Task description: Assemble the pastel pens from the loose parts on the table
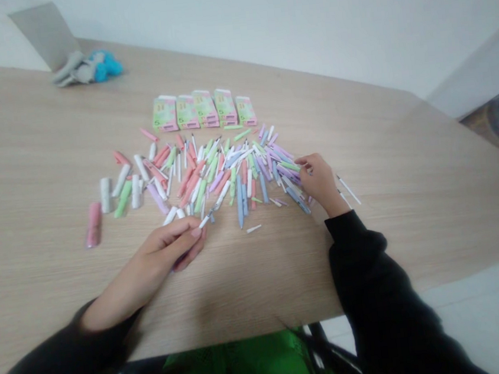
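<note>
A wood-grain worktop (387, 137) fills most of the view, with a pale wall (258, 19) behind it. Spread across its middle is a wide, loose pile (230, 174) of slim pens and pen parts in pink, green, lilac, blue and white, many lying across one another.

The left hand (177, 242) is at the pile's near edge, thumb and fingers pinching a thin white refill (206, 218) with a dark end, which slants up to the right. The right hand (318, 180) is at the pile's right edge, fingertips bent together beside a green pen (291, 166); whether it grips anything I cannot tell.

A grey board (44, 33) leans at the far left, a grey and blue bundle (85, 68) at its foot. Just beyond the pile stands a row of green and pink boxes (203, 110). A pink roll (93, 224) lies left of the pile, near some white rolls (106, 195). Two white sticks (348, 189) lie just right of the right hand. Smallest is a white cone (254, 229), near the pile's front edge.
</note>
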Demonstrator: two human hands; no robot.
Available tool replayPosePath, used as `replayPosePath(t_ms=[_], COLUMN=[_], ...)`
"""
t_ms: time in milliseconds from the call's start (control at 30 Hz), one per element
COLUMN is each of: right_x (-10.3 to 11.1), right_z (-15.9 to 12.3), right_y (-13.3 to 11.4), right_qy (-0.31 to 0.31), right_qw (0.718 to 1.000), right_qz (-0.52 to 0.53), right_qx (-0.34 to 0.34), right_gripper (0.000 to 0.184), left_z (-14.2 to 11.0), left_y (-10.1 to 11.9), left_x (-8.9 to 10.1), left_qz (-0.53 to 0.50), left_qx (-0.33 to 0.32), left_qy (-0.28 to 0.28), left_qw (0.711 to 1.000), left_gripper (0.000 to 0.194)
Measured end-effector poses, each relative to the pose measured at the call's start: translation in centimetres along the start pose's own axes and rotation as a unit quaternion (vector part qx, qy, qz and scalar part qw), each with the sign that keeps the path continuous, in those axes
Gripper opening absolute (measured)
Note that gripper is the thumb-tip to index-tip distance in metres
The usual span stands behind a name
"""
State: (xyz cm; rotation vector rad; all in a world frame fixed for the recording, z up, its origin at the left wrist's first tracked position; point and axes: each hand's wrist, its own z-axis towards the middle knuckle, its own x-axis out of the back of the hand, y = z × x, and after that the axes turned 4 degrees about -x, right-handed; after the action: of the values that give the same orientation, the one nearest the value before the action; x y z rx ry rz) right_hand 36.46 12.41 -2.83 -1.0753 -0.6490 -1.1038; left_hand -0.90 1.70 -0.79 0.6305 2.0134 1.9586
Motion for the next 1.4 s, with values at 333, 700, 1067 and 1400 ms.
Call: replayPosePath(t_ms=[333, 700, 1067, 1400], right_x=[1.3, -1.4, -1.5, 5.2], right_z=[8.6, 9.0, 7.7, 3.0], right_y=[-0.1, -3.4, -5.0, -11.1], right_qy=[-0.103, -0.183, -0.155, -0.25], right_qw=[0.994, 0.978, 0.98, 0.894], right_qz=[-0.042, -0.102, -0.122, 0.365], right_qx=[-0.012, -0.009, 0.022, 0.068], right_gripper=[0.034, 0.031, 0.03, 0.03], left_z=[-0.4, -0.5, 0.1, 0.4], left_y=[0.9, 0.0, 1.3, 2.0], left_x=[0.2, 0.5, 0.1, -0.6], left_qz=[-0.005, 0.006, 0.011, -0.013], left_qx=[0.02, 0.029, -0.004, -0.016], left_qy=[0.042, 0.031, 0.048, 0.042], left_qw=[0.999, 0.999, 0.999, 0.999], left_gripper=[0.041, 0.039, 0.043, 0.038])
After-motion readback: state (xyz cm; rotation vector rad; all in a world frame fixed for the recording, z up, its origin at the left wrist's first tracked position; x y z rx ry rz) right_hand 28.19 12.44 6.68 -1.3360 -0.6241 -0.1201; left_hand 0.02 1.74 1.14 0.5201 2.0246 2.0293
